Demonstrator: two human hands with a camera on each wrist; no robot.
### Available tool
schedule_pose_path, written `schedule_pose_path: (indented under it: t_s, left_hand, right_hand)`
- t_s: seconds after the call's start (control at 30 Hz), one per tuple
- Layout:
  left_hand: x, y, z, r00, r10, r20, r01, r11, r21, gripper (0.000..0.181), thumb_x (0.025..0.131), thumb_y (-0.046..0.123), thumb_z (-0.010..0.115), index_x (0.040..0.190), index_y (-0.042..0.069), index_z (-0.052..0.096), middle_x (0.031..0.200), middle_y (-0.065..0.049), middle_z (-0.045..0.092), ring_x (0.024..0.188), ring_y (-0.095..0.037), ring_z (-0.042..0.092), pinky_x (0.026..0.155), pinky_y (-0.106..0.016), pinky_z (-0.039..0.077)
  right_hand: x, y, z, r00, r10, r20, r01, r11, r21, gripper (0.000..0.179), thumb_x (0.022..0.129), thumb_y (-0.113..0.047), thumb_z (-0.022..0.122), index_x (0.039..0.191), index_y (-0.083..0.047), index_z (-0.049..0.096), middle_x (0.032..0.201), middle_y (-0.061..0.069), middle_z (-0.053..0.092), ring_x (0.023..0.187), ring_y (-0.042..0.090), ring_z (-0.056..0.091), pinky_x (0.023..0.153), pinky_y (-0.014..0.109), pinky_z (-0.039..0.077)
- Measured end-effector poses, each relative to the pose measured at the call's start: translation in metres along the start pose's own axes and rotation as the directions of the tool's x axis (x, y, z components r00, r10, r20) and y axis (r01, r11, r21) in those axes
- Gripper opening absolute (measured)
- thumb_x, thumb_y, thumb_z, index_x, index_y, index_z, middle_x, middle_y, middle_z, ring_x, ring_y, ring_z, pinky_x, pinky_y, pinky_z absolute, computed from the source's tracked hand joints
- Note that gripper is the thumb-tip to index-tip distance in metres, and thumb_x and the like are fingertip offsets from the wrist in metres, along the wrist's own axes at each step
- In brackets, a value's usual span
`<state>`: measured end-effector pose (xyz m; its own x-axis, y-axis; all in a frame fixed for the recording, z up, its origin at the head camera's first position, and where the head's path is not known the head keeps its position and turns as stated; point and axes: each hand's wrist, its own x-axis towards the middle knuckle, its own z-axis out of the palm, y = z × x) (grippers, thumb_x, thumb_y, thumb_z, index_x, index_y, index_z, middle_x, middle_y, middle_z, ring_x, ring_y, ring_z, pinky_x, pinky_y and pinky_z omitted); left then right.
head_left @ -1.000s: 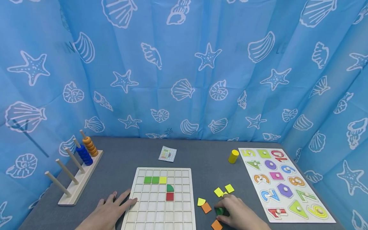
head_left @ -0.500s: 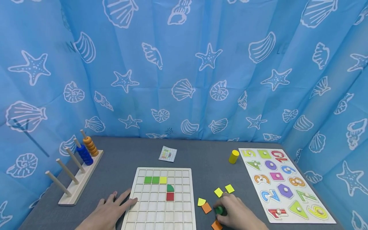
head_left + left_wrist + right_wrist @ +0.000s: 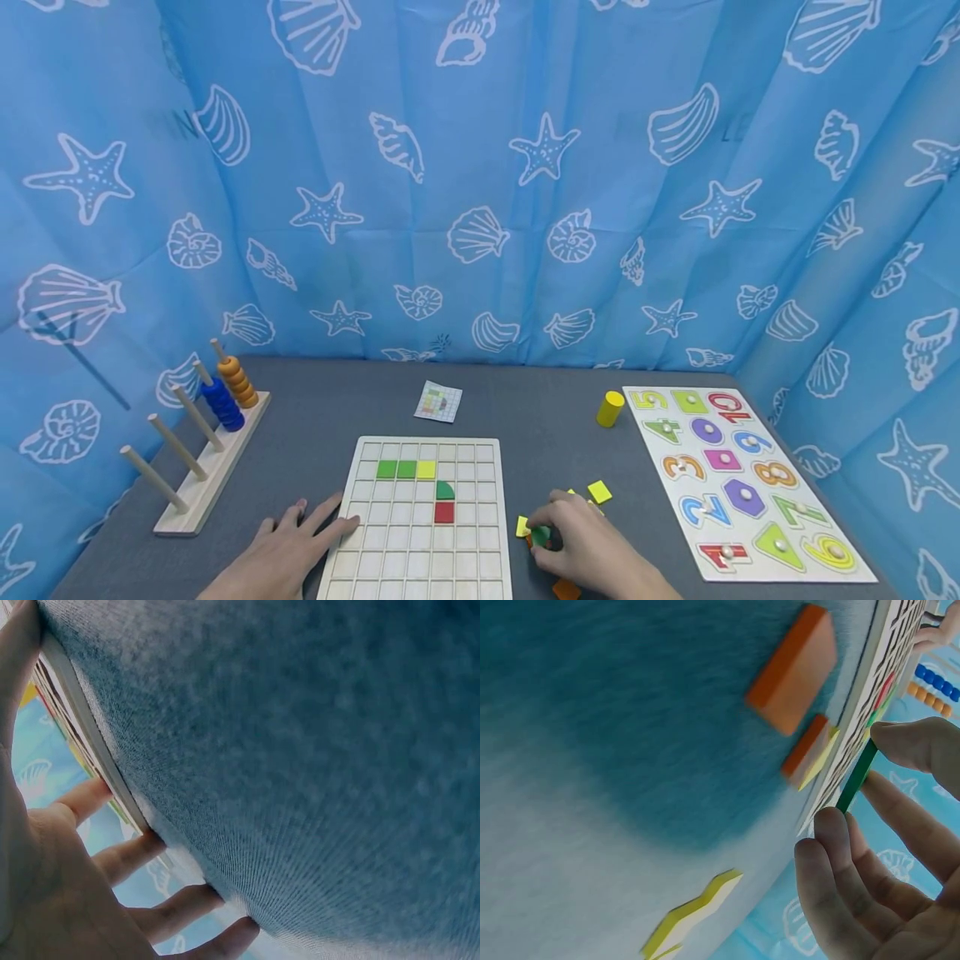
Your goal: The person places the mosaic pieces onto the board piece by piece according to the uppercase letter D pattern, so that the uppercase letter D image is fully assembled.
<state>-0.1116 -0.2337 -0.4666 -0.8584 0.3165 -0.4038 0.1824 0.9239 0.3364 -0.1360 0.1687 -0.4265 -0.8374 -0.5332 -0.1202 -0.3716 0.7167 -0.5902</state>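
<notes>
The left hand [image 3: 288,550] lies with spread fingers on the grey table, its thumb touching the left edge of a wooden grid board [image 3: 457,567]. In the left wrist view those fingers [image 3: 124,859] look straight. The right hand [image 3: 585,542] pinches a thin green tile [image 3: 858,774] between thumb and fingers, right of the board and above the table. On the board sit two green squares [image 3: 397,469], a yellow square [image 3: 426,469], a green quarter-circle [image 3: 445,490] and a red square [image 3: 444,512]. Beside the right hand are a yellow tile [image 3: 522,527] and orange tiles [image 3: 795,671], one partly hidden.
A small printed card [image 3: 438,402] lies behind the board. At the left stands a peg rack [image 3: 180,523] with blue and orange beads. To the right are a yellow cylinder [image 3: 610,409], a number puzzle board [image 3: 686,425] and several yellow tiles [image 3: 599,492]. A blue curtain [image 3: 480,167] hangs behind.
The right hand has moved left toward the board with the green tile, now over an orange tile and next to the yellow one. The left hand has stayed still.
</notes>
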Motion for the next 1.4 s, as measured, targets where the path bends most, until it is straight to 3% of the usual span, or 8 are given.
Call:
schedule_pose_path:
  t_s: [0.1, 0.3, 0.43, 0.57, 0.77, 1.07, 1.4]
  left_hand:
    - [-0.002, 0.001, -0.001, 1.000, 0.018, -0.009, -0.018, 1.000, -0.006, 0.107, 0.064, 0.081, 0.078, 0.153, 0.031, 0.045, 0.163, -0.014, 0.037, 0.136, -0.064, 0.040, 0.092, -0.087, 0.034]
    - [-0.001, 0.002, -0.009, 0.999, 0.032, -0.021, -0.033, 0.999, -0.036, 0.115, 0.068, 0.076, 0.079, 0.157, 0.017, 0.037, 0.157, -0.016, 0.044, 0.131, -0.063, 0.046, 0.092, -0.085, 0.038]
    - [0.001, -0.001, -0.015, 0.993, 0.068, -0.093, -0.070, 0.997, -0.024, 0.115, 0.068, 0.076, 0.079, 0.156, 0.014, 0.039, 0.151, -0.019, 0.049, 0.124, -0.058, 0.053, 0.086, -0.081, 0.044]
    - [0.007, -0.007, -0.020, 0.987, 0.071, -0.143, -0.072, 0.997, 0.000, 0.116, 0.064, 0.080, 0.079, 0.155, 0.016, 0.042, 0.153, -0.026, 0.045, 0.126, -0.065, 0.049, 0.081, -0.083, 0.044]
    - [0.017, -0.015, -0.027, 0.994, 0.039, -0.100, -0.037, 0.999, 0.012, 0.121, 0.061, 0.076, 0.084, 0.157, 0.018, 0.039, 0.158, -0.032, 0.038, 0.134, -0.077, 0.028, 0.088, -0.089, 0.036]
    - [0.022, -0.010, -0.032, 0.998, 0.018, -0.059, -0.015, 0.999, 0.037, 0.127, 0.057, 0.075, 0.086, 0.159, 0.018, 0.036, 0.160, -0.031, 0.035, 0.135, -0.076, 0.027, 0.092, -0.089, 0.034]
    - [0.020, -0.008, -0.032, 0.999, 0.005, -0.053, -0.003, 0.999, 0.051, 0.126, 0.058, 0.072, 0.087, 0.159, 0.018, 0.034, 0.161, -0.031, 0.034, 0.136, -0.076, 0.026, 0.092, -0.090, 0.032]
  right_hand:
    - [0.004, -0.006, 0.003, 0.998, -0.056, -0.027, 0.056, 0.998, -0.002, 0.017, 0.082, -0.011, 0.080, 0.098, -0.005, 0.080, 0.080, -0.003, 0.062, 0.066, 0.001, 0.047, 0.055, 0.018, 0.042]
    - [0.013, -0.021, 0.010, 0.995, -0.094, -0.037, 0.095, 0.995, 0.023, 0.015, 0.083, -0.011, 0.079, 0.097, -0.004, 0.081, 0.076, -0.003, 0.060, 0.065, 0.002, 0.046, 0.055, 0.017, 0.043]
    - [0.019, -0.030, 0.016, 0.994, -0.098, -0.040, 0.098, 0.995, 0.003, 0.015, 0.083, -0.011, 0.079, 0.097, -0.005, 0.081, 0.078, -0.004, 0.062, 0.065, 0.001, 0.045, 0.054, 0.016, 0.042]
    - [0.027, -0.039, 0.022, 0.993, -0.111, -0.031, 0.110, 0.994, -0.025, 0.016, 0.082, -0.012, 0.079, 0.097, -0.007, 0.082, 0.081, -0.004, 0.065, 0.067, 0.000, 0.045, 0.055, 0.016, 0.041]
    - [0.038, -0.055, 0.032, 0.987, -0.159, -0.035, 0.156, 0.985, -0.078, 0.017, 0.079, -0.012, 0.079, 0.095, -0.010, 0.082, 0.078, -0.005, 0.066, 0.065, -0.003, 0.043, 0.054, 0.014, 0.038]
    - [0.054, -0.067, 0.048, 0.974, -0.213, -0.073, 0.202, 0.971, -0.128, 0.012, 0.072, -0.008, 0.079, 0.084, -0.012, 0.081, 0.071, -0.007, 0.063, 0.065, -0.004, 0.039, 0.053, 0.011, 0.035]
    - [0.065, -0.069, 0.064, 0.967, -0.244, -0.068, 0.223, 0.947, -0.233, 0.006, 0.074, -0.012, 0.081, 0.074, -0.016, 0.077, 0.072, -0.010, 0.065, 0.069, -0.004, 0.043, 0.055, 0.013, 0.036]
